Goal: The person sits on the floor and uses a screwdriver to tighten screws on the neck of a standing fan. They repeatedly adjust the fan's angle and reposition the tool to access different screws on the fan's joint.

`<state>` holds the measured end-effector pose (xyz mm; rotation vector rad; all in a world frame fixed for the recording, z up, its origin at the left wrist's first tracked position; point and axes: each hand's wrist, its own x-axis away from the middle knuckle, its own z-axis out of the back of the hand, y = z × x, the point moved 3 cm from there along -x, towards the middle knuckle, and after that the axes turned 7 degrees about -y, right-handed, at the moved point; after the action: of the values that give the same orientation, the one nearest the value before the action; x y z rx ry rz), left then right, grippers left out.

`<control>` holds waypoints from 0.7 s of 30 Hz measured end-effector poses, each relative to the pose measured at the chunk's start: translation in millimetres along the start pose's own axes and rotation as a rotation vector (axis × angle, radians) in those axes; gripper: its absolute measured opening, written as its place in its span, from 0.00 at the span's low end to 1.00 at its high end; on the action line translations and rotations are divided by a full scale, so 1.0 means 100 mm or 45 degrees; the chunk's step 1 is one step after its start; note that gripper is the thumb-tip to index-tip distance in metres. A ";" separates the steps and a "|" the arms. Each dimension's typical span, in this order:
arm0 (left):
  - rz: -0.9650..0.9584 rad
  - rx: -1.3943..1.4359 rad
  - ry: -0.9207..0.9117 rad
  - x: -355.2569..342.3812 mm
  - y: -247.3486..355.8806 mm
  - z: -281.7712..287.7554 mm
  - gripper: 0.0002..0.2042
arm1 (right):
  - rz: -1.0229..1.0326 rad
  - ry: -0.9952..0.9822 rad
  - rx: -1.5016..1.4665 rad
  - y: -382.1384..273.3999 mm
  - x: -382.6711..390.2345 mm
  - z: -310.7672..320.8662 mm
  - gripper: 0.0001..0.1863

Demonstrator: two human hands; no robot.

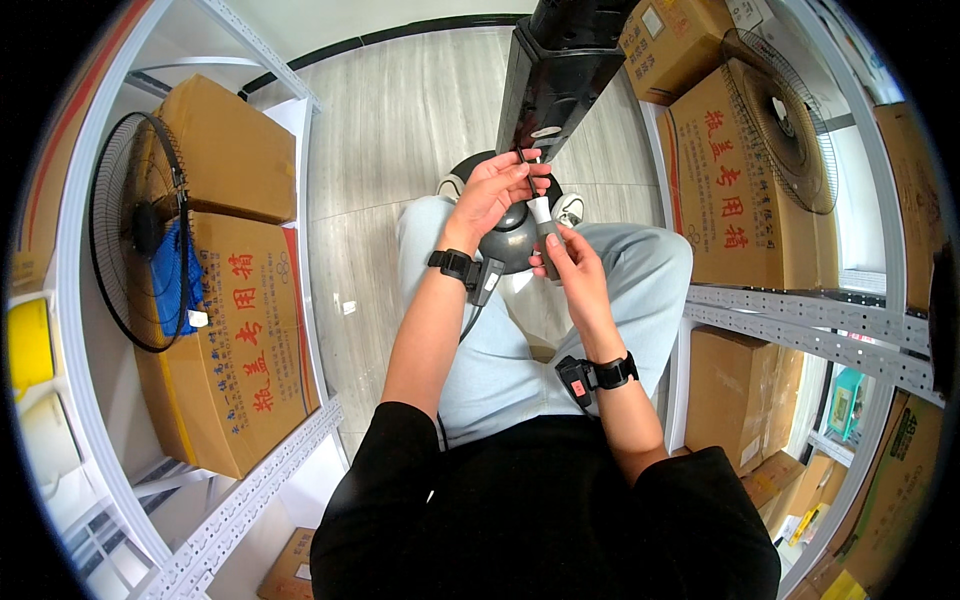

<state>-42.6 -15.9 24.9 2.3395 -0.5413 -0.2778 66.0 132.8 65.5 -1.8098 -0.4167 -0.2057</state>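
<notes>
A black upright column (550,80) stands on a round dark base (505,243) between my knees. My right hand (577,268) grips a screwdriver (542,211) with a white and grey handle, its dark shaft pointing up toward the lower part of the column. My left hand (490,195) is at the column's lower end, thumb and fingers curled around the screwdriver's thin shaft; whether a small part is also between them I cannot make out. Straps with small devices sit on both wrists.
Metal shelving (309,437) with cardboard boxes (215,150) flanks me. Black fan grilles stand against the left boxes (130,130) and the right boxes (745,55). A yellow object (28,345) is at far left. My legs (655,260) surround the base.
</notes>
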 end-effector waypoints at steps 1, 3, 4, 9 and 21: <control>0.003 0.007 -0.004 0.00 0.00 0.00 0.17 | -0.006 0.003 0.001 -0.01 0.00 0.00 0.22; 0.008 0.021 -0.010 -0.01 0.00 -0.01 0.17 | -0.003 0.012 0.050 -0.01 0.00 0.01 0.21; 0.032 0.016 -0.022 0.00 -0.01 0.01 0.16 | 0.006 0.016 0.098 0.00 0.00 0.01 0.21; 0.203 -0.122 -0.105 0.07 0.01 -0.05 0.14 | -0.008 -0.012 0.255 0.02 0.15 0.05 0.19; -0.134 0.013 -0.199 -0.02 0.42 -0.79 0.18 | 0.559 0.256 0.871 -0.78 0.49 -0.01 0.23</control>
<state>-29.8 4.6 110.9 2.3723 -0.4958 -0.5116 81.5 158.7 152.2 -1.1505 0.0654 0.0623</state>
